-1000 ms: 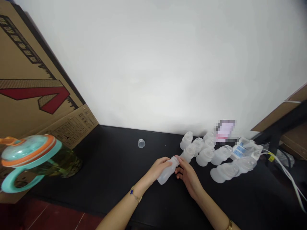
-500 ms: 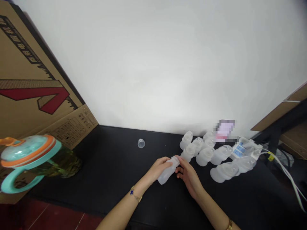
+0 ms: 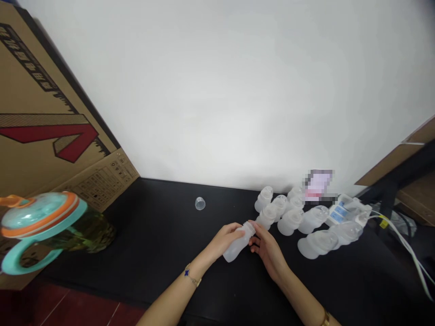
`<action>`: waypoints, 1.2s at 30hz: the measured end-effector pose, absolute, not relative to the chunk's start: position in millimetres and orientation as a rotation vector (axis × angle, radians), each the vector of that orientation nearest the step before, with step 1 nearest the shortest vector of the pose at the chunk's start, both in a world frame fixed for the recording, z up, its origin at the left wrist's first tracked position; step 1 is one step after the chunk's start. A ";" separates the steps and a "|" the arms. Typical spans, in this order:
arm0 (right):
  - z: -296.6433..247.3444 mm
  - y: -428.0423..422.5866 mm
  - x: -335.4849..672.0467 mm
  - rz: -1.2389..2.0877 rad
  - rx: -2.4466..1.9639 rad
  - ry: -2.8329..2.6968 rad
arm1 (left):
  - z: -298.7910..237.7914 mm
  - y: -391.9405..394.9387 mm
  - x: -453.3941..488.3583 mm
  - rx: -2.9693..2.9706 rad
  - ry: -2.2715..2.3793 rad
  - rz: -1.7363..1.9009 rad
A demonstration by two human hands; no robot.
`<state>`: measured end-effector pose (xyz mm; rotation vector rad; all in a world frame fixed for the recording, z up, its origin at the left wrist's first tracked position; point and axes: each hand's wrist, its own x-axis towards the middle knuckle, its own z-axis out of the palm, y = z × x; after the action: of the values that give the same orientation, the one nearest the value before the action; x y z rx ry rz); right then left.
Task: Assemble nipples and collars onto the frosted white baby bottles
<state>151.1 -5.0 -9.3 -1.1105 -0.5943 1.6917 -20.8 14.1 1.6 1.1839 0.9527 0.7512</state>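
A translucent white baby bottle (image 3: 234, 250) is tilted over the black table, its neck pointing up and to the right. My left hand (image 3: 221, 241) is closed around the bottle's upper body. The thumb and index finger of my right hand (image 3: 270, 252) pinch the collar at its top, while the other fingers curl loosely beside it. The fingertips hide part of the collar. Behind my hands a small clear cap (image 3: 200, 204) rests on the table. Several similar capped bottles (image 3: 290, 222) stand or lean to the right of my right hand.
At the left a large jug (image 3: 84, 231) with a turquoise and orange lid stands before a printed cardboard box (image 3: 50, 145). A white wall (image 3: 217, 99) bounds the black table (image 3: 152, 235) at the back. White cables (image 3: 408, 246) and a blue-labelled pack (image 3: 340, 210) lie at the right.
Both hands keep nearly the same hold on the bottle. The fingers at its collar have shifted only very slightly.
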 end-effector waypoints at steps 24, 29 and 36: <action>-8.8 -5.5 151.1 1.703 -1.097 -0.605 | 1.9 13.6 -19.7 1.169 0.922 0.755; -5.8 -5.6 150.4 1.694 -1.092 -0.596 | -1.9 14.6 -19.3 1.190 0.950 0.751; -8.4 -5.1 151.1 1.706 -1.079 -0.605 | -4.4 15.0 -19.5 1.208 0.961 0.737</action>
<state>151.1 -5.1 -8.4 -1.0787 -0.6047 1.7064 -19.5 15.0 -4.4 1.2076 0.9613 0.7372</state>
